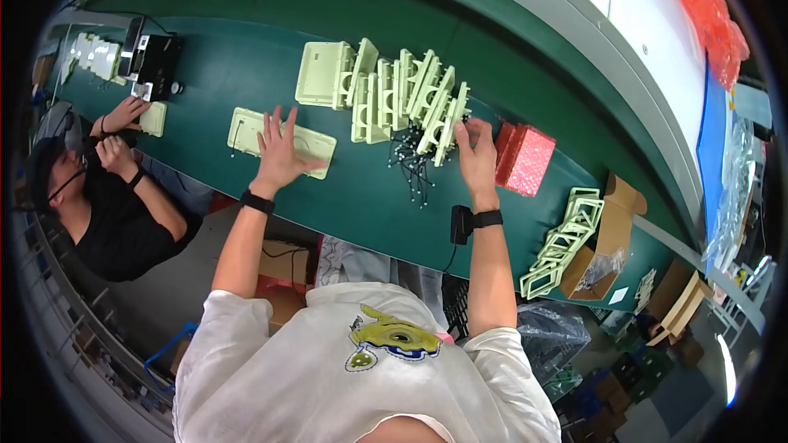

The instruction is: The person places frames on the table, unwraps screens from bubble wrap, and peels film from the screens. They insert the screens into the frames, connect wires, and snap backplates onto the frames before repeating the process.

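My left hand (pixel 279 156), fingers spread, is over a shallow pale green plastic housing (pixel 246 127) lying flat on the bench; a thin dark wire shows at its left end. The hand covers its middle, and whether the palm presses on it I cannot tell. Beside the right end of a leaning row of similar pale green housings (pixel 383 98) is my right hand (pixel 478 166). Its thumb and fingers are apart, close to the last housing, with nothing seen between them. Black wires with small light tips (pixel 413 168) spill onto the bench below the row.
A red bubble-wrap bundle (pixel 525 160) sits right of my right hand. Farther right are pale green frames (pixel 562 242) and an open cardboard box (pixel 611 221). At left, a co-worker (pixel 115 189) handles a pale part by a black machine (pixel 156 61). The green bench (pixel 369 226) runs across.
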`<act>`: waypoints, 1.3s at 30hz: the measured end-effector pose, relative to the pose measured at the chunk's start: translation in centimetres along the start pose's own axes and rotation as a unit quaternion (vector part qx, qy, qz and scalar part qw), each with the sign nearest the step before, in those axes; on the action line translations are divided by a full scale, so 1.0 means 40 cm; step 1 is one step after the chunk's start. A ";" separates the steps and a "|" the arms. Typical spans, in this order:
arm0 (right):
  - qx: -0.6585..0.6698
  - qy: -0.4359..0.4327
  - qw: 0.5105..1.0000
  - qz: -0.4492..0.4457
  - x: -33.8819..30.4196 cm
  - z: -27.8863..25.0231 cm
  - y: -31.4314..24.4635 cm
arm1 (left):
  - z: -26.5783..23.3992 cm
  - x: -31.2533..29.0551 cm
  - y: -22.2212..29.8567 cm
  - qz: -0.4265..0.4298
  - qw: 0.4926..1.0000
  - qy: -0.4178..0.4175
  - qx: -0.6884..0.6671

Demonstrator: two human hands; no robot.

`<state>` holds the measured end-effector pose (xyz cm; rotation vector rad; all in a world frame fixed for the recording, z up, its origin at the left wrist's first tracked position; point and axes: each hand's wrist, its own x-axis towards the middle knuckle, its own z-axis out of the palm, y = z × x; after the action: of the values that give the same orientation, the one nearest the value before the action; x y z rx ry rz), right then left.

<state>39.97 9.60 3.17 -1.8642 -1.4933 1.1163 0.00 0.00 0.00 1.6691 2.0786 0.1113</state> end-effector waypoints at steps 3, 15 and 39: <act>0.008 0.020 1.000 -0.022 0.008 -0.006 0.001 | 0.070 -0.018 0.016 -0.020 0.999 0.034 0.007; -0.017 0.022 0.999 -0.028 -0.302 -0.067 -0.006 | 0.080 -0.034 -0.153 -0.016 0.993 0.042 0.109; -0.157 0.327 0.887 0.287 -0.783 -0.573 0.735 | -0.034 -0.392 0.436 0.212 0.955 -0.010 -0.205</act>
<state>73.24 -25.93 1.25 -2.6562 -0.7725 0.3548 17.55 -9.96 12.07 1.8000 1.5130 0.6157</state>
